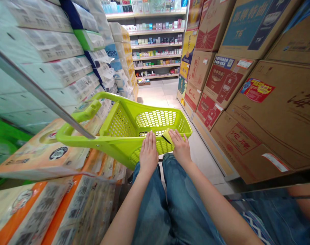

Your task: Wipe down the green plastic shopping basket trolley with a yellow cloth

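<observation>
A lime-green plastic shopping cart basket [119,144] with perforated walls stands crosswise in front of my knees, its handle end to the left. My left hand [148,154] lies with its fingers stretched out flat against the near side of the basket, at the rim. A small yellow cloth with a dark edge [167,135] is under the fingers of my right hand [181,148], which presses it to the near rim further right. Part of the cloth is hidden by that hand.
Stacked tissue packs [55,44] and orange-and-cream packages [42,153] line the left side. Cardboard cartons [267,112] are piled along the right. Shelves of small goods [157,46] stand across the far end, beyond a tiled floor [157,90]. A metal pole [42,88] slants down to the cart's rim.
</observation>
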{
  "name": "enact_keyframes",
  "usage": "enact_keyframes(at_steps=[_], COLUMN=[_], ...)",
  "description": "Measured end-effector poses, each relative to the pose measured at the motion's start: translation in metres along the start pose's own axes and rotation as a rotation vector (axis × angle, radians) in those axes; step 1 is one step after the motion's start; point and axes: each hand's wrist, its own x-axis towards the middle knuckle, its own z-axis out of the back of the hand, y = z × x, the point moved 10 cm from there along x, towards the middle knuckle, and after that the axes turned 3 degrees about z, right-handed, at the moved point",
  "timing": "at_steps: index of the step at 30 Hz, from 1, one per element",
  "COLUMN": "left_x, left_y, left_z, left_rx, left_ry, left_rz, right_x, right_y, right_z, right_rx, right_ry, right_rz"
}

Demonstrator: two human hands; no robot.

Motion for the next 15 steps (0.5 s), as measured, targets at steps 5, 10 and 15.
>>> enact_keyframes(at_steps=[5, 10, 15], left_x=[0.001, 0.000, 0.001], left_y=[-0.001, -0.001, -0.001], left_z=[0.001, 0.000, 0.000], left_rx=[-0.015, -0.026, -0.042], left_ry=[-0.007, -0.009, -0.012], left_rz=[-0.004, 0.008, 0.011], right_x=[-0.016, -0.021, -0.007], right_y=[-0.082, -0.099, -0.035], right_z=[0.016, 0.017, 0.003], right_rx=[-0.056, -0.038, -0.083], right_ry=[-0.074, -0.106, -0.087], right_rz=[-0.190, -0.310, -0.272])
